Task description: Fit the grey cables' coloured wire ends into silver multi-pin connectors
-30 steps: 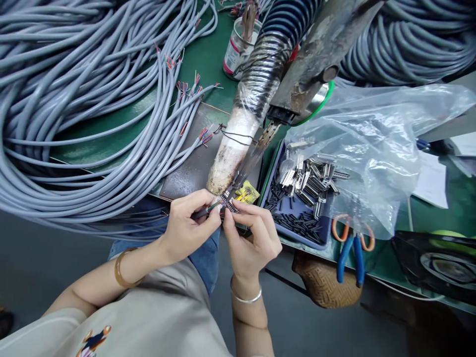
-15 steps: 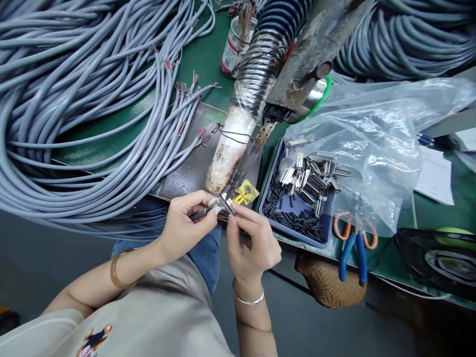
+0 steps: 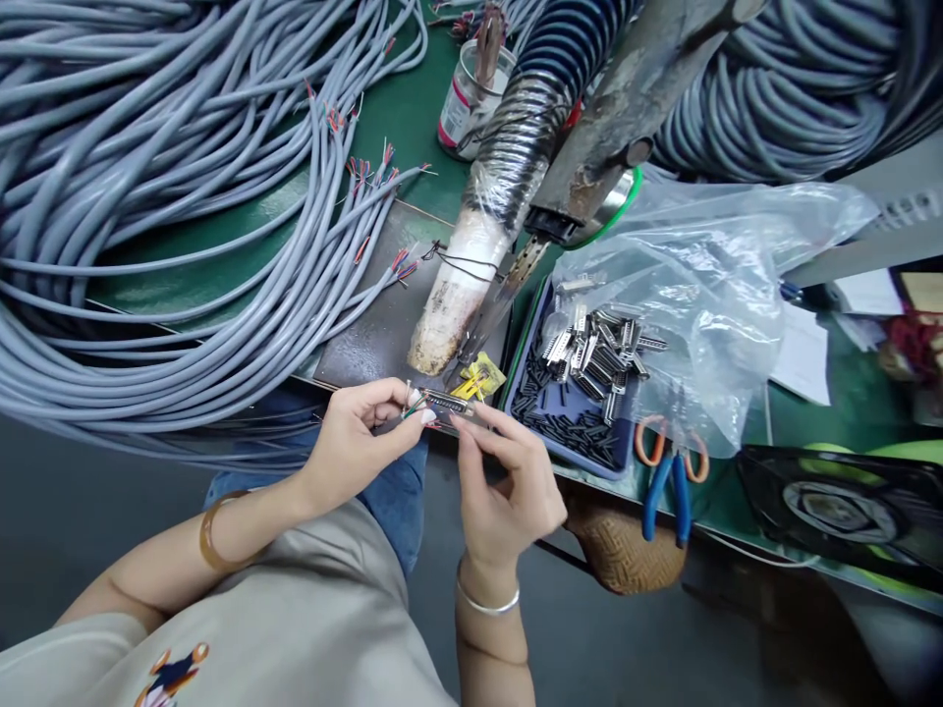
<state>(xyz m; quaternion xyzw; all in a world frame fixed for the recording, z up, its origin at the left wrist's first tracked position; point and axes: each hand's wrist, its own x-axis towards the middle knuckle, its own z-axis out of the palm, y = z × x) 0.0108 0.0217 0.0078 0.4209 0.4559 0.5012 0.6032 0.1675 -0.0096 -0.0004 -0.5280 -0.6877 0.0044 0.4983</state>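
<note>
In the head view, my left hand is closed, pinching the thin coloured wires at the end of a grey cable. Against those fingertips lies a metal multi-pin connector, turned nearly level. My right hand has thumb and fingers closed at the connector's right end. Whether any wire is joined to the connector is too small to tell. Just beyond the hands, a yellow piece lies on the dark board. The soldering-like metal tip above it is blurred.
Bundled grey cables cover the left. A wrapped hose and rusty metal arm reach down close ahead of my hands. To the right stand a blue tray of connectors and black tubes, a plastic bag, blue-handled pliers and a black fan.
The connector has turned from a slant to nearly level between my hands. My right hand has shifted slightly. The view has swung a little to the right.
</note>
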